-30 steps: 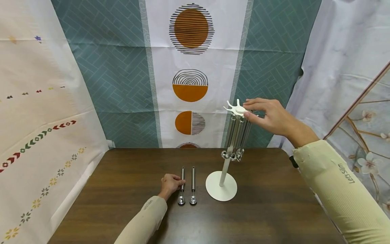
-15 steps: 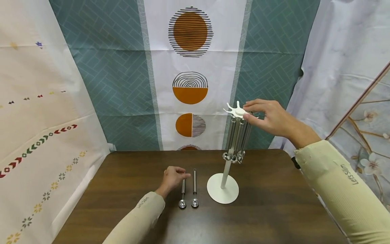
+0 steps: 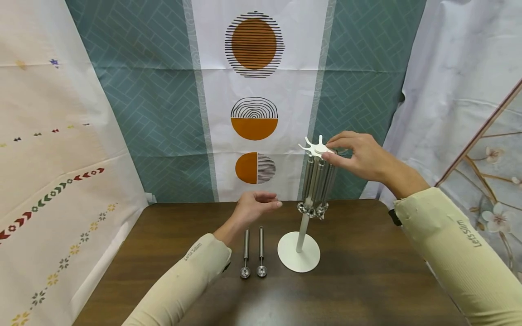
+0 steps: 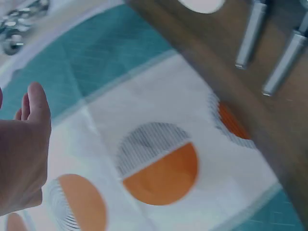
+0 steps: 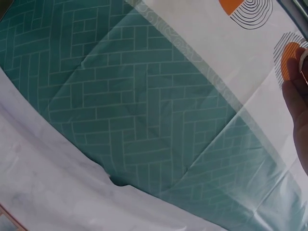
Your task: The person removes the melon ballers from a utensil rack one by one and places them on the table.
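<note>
A white utensil stand (image 3: 299, 253) with a round base and a star of hooks on top stands right of centre. Several steel utensils with small round heads (image 3: 311, 211) hang from it. My right hand (image 3: 362, 156) grips the stand's top between thumb and fingers. Two similar steel utensils, a left one (image 3: 246, 244) and a right one (image 3: 261, 243), lie side by side on the table, left of the base. My left hand (image 3: 250, 210) hovers beyond their handles, empty, thumb and fingers apart, pointing toward the hanging utensils. The left wrist view shows both handles (image 4: 284, 62) at upper right.
The dark wooden table (image 3: 171, 253) ends at a patterned teal and white cloth (image 3: 163, 113) behind. White cloths hang on the left (image 3: 61, 136) and right (image 3: 448, 90). Several hooks on the stand's left side carry nothing.
My left hand has let go of the left utensil, risen from the table, and moved right and away toward the stand. My right hand stays on the stand's top.
</note>
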